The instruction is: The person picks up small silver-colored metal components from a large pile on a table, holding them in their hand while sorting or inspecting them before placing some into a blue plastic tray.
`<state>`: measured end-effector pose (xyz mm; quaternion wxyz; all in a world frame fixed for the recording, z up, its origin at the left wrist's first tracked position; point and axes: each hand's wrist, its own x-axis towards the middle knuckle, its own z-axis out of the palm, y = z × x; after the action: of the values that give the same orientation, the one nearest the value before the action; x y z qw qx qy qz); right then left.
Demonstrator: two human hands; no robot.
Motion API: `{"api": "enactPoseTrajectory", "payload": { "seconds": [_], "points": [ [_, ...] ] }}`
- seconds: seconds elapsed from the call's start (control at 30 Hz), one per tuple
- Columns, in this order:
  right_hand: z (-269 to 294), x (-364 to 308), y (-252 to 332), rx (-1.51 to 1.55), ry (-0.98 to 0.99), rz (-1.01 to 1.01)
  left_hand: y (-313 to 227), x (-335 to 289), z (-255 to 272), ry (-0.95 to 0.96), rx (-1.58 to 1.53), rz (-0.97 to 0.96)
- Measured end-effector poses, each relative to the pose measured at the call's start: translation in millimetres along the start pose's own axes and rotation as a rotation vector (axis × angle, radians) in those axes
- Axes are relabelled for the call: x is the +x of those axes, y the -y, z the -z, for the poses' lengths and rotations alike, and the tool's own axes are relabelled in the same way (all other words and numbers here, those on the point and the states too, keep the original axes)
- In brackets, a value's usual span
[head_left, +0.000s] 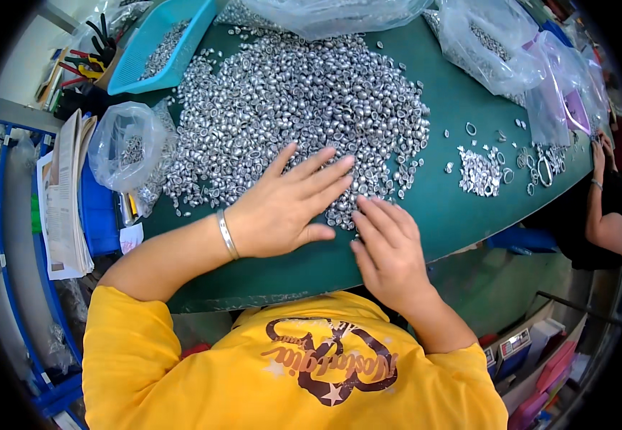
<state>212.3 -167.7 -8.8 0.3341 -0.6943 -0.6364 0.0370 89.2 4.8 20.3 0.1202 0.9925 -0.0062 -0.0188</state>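
Observation:
A broad heap of small, rounded silver metal pieces (304,93) covers the middle of a green table (440,229). My left hand (282,204), with a silver bangle on its wrist, lies palm down over the heap's near edge, fingers spread. Close to its thumb, my right hand (391,247) rests at the near tip of the heap, its fingers stretched out and slightly bent. A few pieces lie between the two hands. What is under the palms and right fingertips is hidden.
A blue plastic basket (121,79) and an open plastic bag (128,147) of pieces stand left. More clear bags (486,54) lie far right. Flat silver pieces (479,172) and rings sit to the right. Another person's arm (597,208) reaches the right edge. Pliers (89,61) stand far left.

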Motion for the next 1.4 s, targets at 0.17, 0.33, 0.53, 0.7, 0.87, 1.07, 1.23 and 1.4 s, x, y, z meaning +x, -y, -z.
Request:
{"api": "enactPoseTrajectory", "payload": {
  "seconds": [0.17,0.33,0.53,0.7,0.87,1.07,1.23,1.4],
  "points": [
    [-23.4,12.3,20.2,-0.075,0.17,0.069,15.0,-16.8,-11.2,-0.026,0.148,0.084],
    [-26.0,14.5,28.4,-0.021,0.209,0.146,30.9,-25.9,-8.1,-0.066,0.236,0.169],
    [-1.4,9.5,-13.8,-0.113,-0.282,-0.058,4.7,-30.2,-13.9,-0.021,0.082,0.02],
    [-6.5,22.6,-20.3,-0.099,-0.233,-0.036,12.6,-30.5,-11.0,-0.201,0.103,0.112],
    [-11.3,27.2,-18.8,-0.109,-0.141,-0.03,-10.8,-37.1,2.4,-0.452,-0.359,0.147],
    [-3.3,17.3,-4.7,0.473,-0.189,-0.324,-55.9,-44.9,-17.0,-0.308,-2.151,0.646],
    [-1.0,6.6,-5.2,1.489,-0.195,-0.53,-65.5,-39.3,-41.4,0.009,-2.565,0.574],
    [6.0,0.6,0.1,1.771,-0.183,-0.774,-62.7,-40.0,-49.1,0.107,-2.589,0.493]
  ]
}}
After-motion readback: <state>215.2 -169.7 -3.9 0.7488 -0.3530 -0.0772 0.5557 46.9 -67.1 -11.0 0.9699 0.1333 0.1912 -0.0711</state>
